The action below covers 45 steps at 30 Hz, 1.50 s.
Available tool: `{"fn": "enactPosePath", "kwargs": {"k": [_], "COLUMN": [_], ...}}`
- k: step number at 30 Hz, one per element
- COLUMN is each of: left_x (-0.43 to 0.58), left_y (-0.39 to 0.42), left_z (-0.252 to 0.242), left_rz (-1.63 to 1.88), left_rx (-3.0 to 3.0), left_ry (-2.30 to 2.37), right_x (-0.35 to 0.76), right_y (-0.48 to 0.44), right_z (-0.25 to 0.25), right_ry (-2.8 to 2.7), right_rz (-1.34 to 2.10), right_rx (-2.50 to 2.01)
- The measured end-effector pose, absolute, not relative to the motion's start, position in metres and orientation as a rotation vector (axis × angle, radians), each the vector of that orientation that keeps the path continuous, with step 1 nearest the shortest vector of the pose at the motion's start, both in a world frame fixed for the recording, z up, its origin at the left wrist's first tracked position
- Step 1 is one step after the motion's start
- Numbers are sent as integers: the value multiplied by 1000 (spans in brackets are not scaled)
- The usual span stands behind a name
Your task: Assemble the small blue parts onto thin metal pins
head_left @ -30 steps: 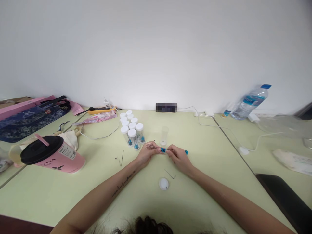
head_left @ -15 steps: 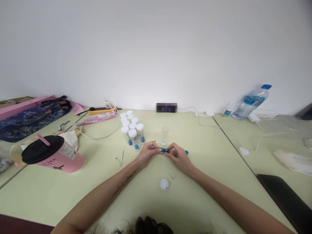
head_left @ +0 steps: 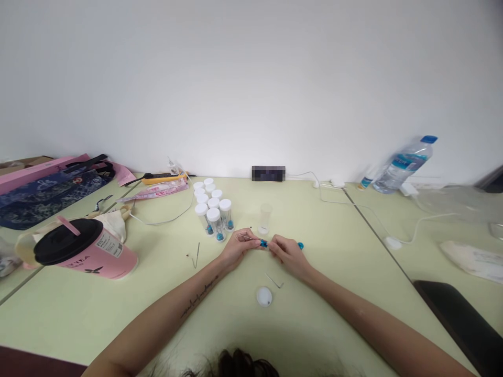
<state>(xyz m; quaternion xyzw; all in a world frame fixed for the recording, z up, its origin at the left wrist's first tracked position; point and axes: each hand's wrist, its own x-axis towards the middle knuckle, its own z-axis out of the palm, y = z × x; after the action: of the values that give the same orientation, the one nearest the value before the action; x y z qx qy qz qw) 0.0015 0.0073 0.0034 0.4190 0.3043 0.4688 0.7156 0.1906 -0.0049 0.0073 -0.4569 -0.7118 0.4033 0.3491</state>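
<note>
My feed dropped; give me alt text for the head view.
Left hand and right hand pinch a small blue part over a green table; white-capped tubes stand beyond the left hand, an uncapped tube straight ahead.

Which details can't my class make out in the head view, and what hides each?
All in the head view:
Blue part: full shape, partly covered by the left hand and right hand.
Dark display: content, pixelated.
Black slab: far portion, cut off at the lower right corner.
Speck on the white disc: too small to identify.
</note>
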Motion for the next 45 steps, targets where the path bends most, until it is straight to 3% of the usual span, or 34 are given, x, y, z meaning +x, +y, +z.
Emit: {"fn": "enactPosePath", "kwargs": {"k": [45], "left_x": [1], "left_y": [9], "left_z": [3], "left_rz": [1084], "left_rx": [910], "left_ry": [686], "right_x": [193], "right_y": [-5], "right_z": [9], "right_ry": [-1790], "right_rz": [1011], "right_rx": [-1167]}}
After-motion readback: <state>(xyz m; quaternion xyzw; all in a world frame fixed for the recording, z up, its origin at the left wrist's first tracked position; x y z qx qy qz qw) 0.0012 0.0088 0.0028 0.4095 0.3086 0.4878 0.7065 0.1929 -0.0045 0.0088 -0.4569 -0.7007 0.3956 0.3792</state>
